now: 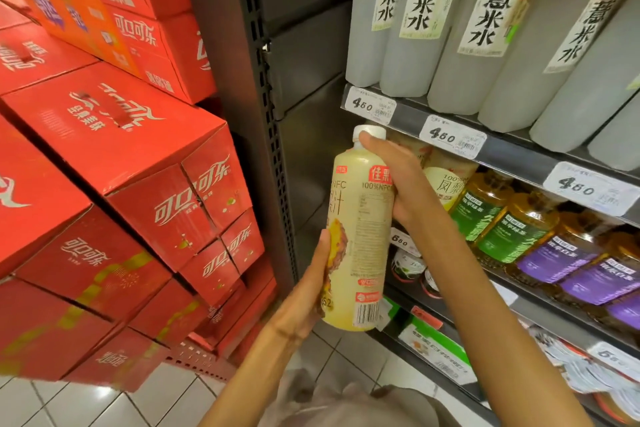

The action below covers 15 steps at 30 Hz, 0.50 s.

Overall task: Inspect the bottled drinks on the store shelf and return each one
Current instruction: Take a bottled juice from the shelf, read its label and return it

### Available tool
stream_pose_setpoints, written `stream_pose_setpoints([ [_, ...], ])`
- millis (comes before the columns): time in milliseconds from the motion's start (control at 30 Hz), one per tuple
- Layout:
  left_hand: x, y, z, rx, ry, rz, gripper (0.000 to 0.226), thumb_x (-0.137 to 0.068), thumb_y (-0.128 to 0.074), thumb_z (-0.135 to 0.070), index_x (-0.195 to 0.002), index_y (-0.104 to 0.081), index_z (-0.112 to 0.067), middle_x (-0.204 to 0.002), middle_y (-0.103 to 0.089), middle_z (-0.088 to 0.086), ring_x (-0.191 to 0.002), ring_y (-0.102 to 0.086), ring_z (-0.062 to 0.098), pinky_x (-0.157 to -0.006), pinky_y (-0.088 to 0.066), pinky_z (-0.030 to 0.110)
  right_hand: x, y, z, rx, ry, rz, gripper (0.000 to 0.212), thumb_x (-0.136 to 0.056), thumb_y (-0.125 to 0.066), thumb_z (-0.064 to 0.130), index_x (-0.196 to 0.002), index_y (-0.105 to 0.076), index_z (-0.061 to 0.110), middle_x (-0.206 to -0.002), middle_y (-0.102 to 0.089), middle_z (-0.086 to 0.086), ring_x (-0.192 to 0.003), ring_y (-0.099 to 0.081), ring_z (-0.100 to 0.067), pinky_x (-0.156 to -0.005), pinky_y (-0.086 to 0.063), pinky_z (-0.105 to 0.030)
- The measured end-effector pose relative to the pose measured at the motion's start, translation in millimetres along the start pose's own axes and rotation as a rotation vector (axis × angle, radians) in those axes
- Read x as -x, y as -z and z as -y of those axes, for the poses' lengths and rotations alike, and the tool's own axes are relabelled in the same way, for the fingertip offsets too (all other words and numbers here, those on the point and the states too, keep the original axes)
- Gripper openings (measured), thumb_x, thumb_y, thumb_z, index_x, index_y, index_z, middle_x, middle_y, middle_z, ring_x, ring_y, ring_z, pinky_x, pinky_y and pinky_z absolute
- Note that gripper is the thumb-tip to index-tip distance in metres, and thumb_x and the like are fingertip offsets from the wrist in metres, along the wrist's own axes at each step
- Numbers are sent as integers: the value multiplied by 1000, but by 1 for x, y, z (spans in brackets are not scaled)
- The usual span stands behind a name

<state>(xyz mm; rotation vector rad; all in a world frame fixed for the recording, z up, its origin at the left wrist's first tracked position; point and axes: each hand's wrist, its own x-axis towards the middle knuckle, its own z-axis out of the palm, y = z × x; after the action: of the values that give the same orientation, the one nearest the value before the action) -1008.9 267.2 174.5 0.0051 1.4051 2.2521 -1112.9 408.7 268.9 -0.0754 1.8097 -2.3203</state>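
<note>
A pale yellow pineapple juice bottle (360,229) with a white cap stands upright in the air in front of the shelf's left end. My left hand (311,291) grips its lower part from the left, thumb up along the label. My right hand (398,177) holds its upper part from the right, the thumb reaching toward the cap. Another bottle of the same juice (446,184) stands on the middle shelf just behind my right hand. Its back label with a barcode faces me.
The top shelf (502,146) carries several frosted grey bottles (474,38) with price tags below. Green-labelled (498,229) and purple-labelled tea bottles (588,274) fill the middle shelf to the right. Stacked red cola cartons (131,156) stand to the left, beside the grey shelf upright (263,114).
</note>
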Motion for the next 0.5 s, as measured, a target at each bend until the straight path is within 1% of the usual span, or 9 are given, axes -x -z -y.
stream_pose_setpoints([
  [100, -4, 2, -3, 137, 64, 28, 71, -82, -35, -70, -140, -43, -29, -136, -56, 3, -126, -53, 21, -107, -40, 41, -4, 9, 4, -15, -19, -29, 26, -89, -63, 39, -105, -64, 19, -81, -73, 1, -73, -70, -13, -63, -56, -27],
  [167, -3, 2, -14, 287, 144, 115, 73, -82, -39, -68, -134, -52, -19, -124, -63, 10, -112, -62, 26, -95, -50, 40, -5, 17, 3, -149, -72, -11, 34, -91, -58, 44, -112, -63, 18, -89, -73, -2, -78, -71, -14, -65, -57, -30],
  [233, -3, -4, -17, 415, 266, 200, 69, -90, -39, -62, -117, -64, -4, -107, -68, 21, -95, -67, 35, -87, -53, 46, -5, 19, -4, -313, -151, 32, 46, -86, -58, 50, -114, -63, 14, -101, -73, -8, -91, -71, -22, -76, -58, -39],
  [267, -4, -6, -17, 379, 242, 195, 66, -96, -37, -54, -110, -65, 4, -102, -67, 27, -92, -66, 40, -89, -51, 48, -6, 18, -10, -414, -192, 48, 51, -82, -60, 51, -113, -64, 12, -108, -71, -11, -99, -69, -27, -84, -56, -44],
  [300, -2, -4, -19, 337, 202, 179, 62, -100, -34, -46, -109, -63, 9, -104, -65, 30, -96, -65, 42, -94, -46, 49, -7, 16, -16, -493, -229, 53, 52, -79, -62, 51, -112, -64, 10, -112, -70, -13, -103, -67, -30, -88, -54, -47],
  [333, -3, -4, -15, 307, 178, 175, 62, -100, -32, -46, -113, -61, 6, -110, -65, 27, -101, -63, 38, -100, -43, 46, -8, 16, -20, -528, -244, 56, 50, -78, -63, 49, -107, -66, 9, -111, -70, -13, -104, -67, -32, -89, -54, -48],
  [400, -4, -1, -1, 312, 331, 199, 66, -90, -37, -62, -119, -60, -7, -112, -66, 15, -101, -65, 27, -100, -43, 43, -11, 18, -23, -446, -221, 61, 40, -79, -67, 46, -96, -71, 9, -103, -71, -13, -97, -69, -30, -84, -55, -44],
  [467, -6, 13, 5, 289, 320, 79, 65, -83, -43, -63, -119, -63, -13, -113, -68, 12, -102, -66, 25, -95, -49, 41, -12, 18, -22, -291, -207, 70, 39, -74, -73, 45, -92, -73, 11, -99, -72, -12, -89, -70, -26, -78, -57, -39],
  [500, -7, 18, 7, 284, 294, 54, 66, -83, -42, -63, -123, -62, -15, -119, -66, 12, -109, -64, 27, -95, -48, 40, -13, 18, -22, -201, -210, 56, 41, -72, -75, 45, -93, -73, 11, -98, -73, -12, -86, -70, -24, -77, -58, -38],
])
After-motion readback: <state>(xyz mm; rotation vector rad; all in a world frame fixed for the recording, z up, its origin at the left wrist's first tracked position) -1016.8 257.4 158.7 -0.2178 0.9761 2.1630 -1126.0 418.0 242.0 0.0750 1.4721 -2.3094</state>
